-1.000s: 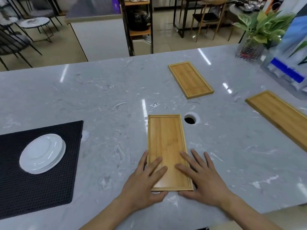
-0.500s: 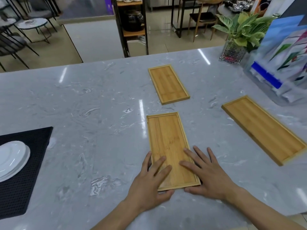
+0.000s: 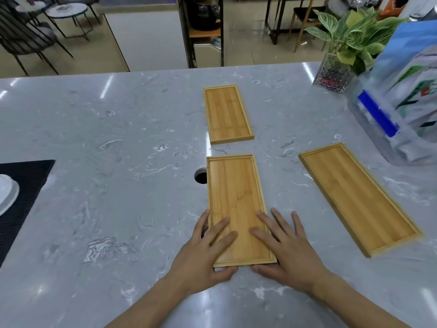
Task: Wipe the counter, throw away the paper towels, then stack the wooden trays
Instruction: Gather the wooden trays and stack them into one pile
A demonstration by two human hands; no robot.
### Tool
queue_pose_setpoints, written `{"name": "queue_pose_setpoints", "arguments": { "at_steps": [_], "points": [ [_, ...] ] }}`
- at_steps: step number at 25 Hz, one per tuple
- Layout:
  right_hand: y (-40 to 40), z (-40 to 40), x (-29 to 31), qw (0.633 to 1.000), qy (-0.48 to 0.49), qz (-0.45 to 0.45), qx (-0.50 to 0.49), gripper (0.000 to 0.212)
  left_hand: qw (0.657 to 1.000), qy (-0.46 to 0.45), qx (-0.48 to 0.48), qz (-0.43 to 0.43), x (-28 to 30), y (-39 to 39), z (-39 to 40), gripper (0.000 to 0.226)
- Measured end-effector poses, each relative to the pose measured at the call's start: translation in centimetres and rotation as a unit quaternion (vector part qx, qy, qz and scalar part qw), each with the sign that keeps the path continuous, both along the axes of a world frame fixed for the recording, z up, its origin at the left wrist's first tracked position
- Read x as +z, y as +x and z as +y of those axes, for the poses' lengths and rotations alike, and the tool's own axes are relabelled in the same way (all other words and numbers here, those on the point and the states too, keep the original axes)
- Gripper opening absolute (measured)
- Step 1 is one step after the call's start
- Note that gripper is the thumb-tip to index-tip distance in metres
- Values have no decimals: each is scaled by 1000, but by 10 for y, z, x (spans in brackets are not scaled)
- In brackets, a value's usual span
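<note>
Three wooden trays lie flat and apart on the grey marble counter (image 3: 118,221). The near tray (image 3: 234,192) points away from me. My left hand (image 3: 203,252) and my right hand (image 3: 288,252) press on its near end, fingers spread on top and thumbs against the near edge. A shorter far tray (image 3: 227,113) sits just beyond it with a small gap between them. The long right tray (image 3: 357,197) lies at an angle, untouched.
A round hole (image 3: 200,176) in the counter touches the near tray's left edge. A black mat (image 3: 26,183) with white plates (image 3: 7,195) lies at the left edge. A potted plant in a glass vase (image 3: 333,74) and a plastic bag (image 3: 402,102) stand at the back right.
Both hands have slid the near tray to the right across the counter; the hole, once on its right, now shows on its left. The tray lines up below the far tray.
</note>
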State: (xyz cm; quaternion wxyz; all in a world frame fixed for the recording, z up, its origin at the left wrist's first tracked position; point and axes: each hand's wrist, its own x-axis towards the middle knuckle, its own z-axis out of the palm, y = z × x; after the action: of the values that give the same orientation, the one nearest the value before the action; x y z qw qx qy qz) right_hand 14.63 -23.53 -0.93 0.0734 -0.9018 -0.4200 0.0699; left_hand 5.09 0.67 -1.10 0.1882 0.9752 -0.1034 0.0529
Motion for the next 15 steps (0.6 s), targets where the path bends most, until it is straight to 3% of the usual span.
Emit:
{"name": "queue_pose_setpoints", "arguments": {
  "at_steps": [9, 12, 15],
  "points": [
    [32, 7, 12, 998, 63, 21, 20, 69, 1000, -6, -15, 11, 19, 25, 30, 62],
    [80, 24, 27, 993, 113, 30, -21, 59, 998, -60, 33, -7, 35, 72, 61, 54],
    [150, 51, 43, 990, 120, 5, -76, 56, 995, -48, 85, 0, 48, 141, 90, 51]
  ]
}}
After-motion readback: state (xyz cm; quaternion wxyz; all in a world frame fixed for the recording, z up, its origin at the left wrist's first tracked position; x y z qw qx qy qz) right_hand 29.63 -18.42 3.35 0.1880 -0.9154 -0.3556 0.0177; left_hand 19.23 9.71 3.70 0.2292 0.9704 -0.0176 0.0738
